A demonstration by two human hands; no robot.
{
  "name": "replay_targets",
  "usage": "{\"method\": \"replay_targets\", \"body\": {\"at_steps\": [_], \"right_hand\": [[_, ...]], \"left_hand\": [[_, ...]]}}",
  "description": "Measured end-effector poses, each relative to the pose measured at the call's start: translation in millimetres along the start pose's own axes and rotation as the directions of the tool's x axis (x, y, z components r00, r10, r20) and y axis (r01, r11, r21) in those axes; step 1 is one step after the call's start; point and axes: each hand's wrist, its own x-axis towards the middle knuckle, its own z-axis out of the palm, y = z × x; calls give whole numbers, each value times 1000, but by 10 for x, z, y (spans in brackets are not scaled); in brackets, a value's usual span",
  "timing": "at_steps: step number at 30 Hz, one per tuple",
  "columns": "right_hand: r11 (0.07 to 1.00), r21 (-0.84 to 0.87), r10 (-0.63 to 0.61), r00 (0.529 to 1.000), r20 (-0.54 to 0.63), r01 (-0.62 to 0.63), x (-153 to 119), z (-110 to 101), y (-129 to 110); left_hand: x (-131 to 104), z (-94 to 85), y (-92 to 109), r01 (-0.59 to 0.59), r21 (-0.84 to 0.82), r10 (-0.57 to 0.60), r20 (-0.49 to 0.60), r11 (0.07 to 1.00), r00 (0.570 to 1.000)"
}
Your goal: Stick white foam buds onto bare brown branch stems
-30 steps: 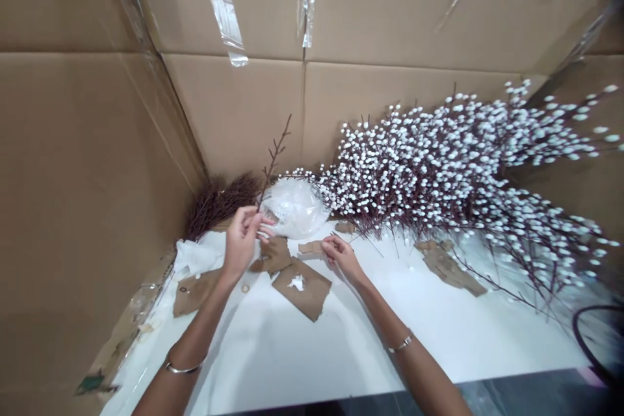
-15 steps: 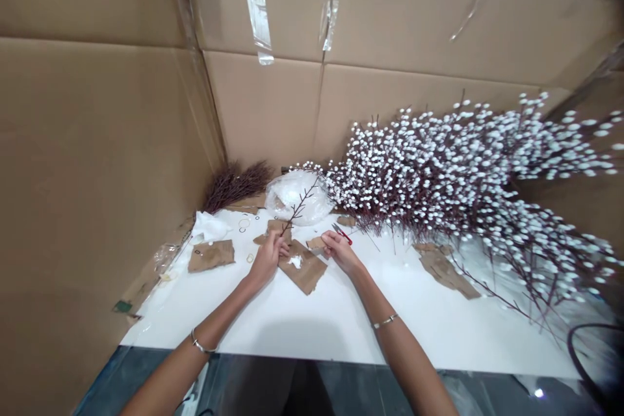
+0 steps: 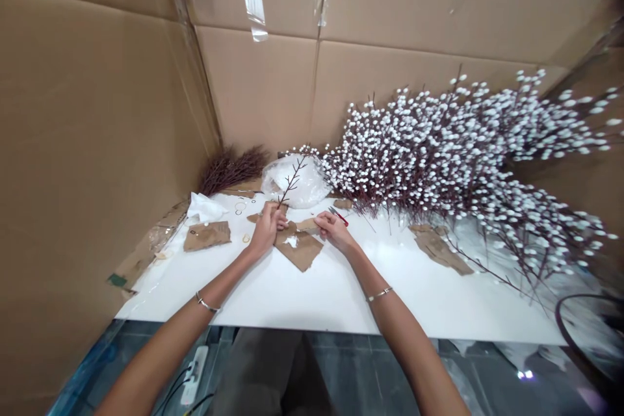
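Note:
My left hand [image 3: 268, 227] is closed round the lower end of a bare dark-brown twig [image 3: 292, 182], which points up and away with short side shoots. My right hand [image 3: 334, 229] pinches a small piece of cardboard [image 3: 307, 225] at its right end. Beneath and between the hands lies a larger cardboard piece [image 3: 302, 253] with a white blob [image 3: 291, 242] on it, perhaps glue. Just behind my right hand rests a red-handled tool [image 3: 340, 216], only partly visible. Behind the twig sits a clear plastic bag [image 3: 297, 185] with white contents.
A heap of branches with white buds [image 3: 439, 149] fills the table's right side. Bare brown twigs [image 3: 231, 169] lie at the back left. Cardboard scraps [image 3: 207, 236], white tissue [image 3: 205, 207] and rubber bands [image 3: 240, 207] lie on the white table [image 3: 234, 296]. Cardboard walls [image 3: 263, 84] enclose it.
The view has tilted down a little, so everything sits higher in the picture. Both hands keep their holds, and the small cardboard has shifted slightly over the larger piece.

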Motion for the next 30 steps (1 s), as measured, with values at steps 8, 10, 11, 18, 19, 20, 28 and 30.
{"method": "replay_targets", "body": {"at_steps": [8,10,11,18,19,20,28,30], "right_hand": [[999,34,-11,998,-69,13,-26,-11,-14],[999,51,-13,996,-84,18,-25,-9,-24],[998,58,-15,996,-91,20,-23,-8,-25],[993,106,-27,991,-130,41,-6,-36,-2],[993,110,-28,991,-132,42,-6,-38,-2],[993,112,-28,991,-134,43,-8,-37,-3],[998,64,-15,991,-133,24,-30,19,-15],[999,39,-22,989,-145,27,-23,18,5]], "left_hand": [[23,-43,96,44,-212,-43,10,976,999],[33,-71,130,74,-275,-72,18,959,997],[41,-84,145,100,-314,-98,22,944,995],[68,-164,262,239,-564,-244,67,790,967],[65,-176,281,254,-579,-255,81,775,963],[61,-188,299,267,-592,-263,95,761,960],[45,-262,398,317,-677,-284,164,664,945],[43,-266,414,321,-686,-287,168,653,943]]}}
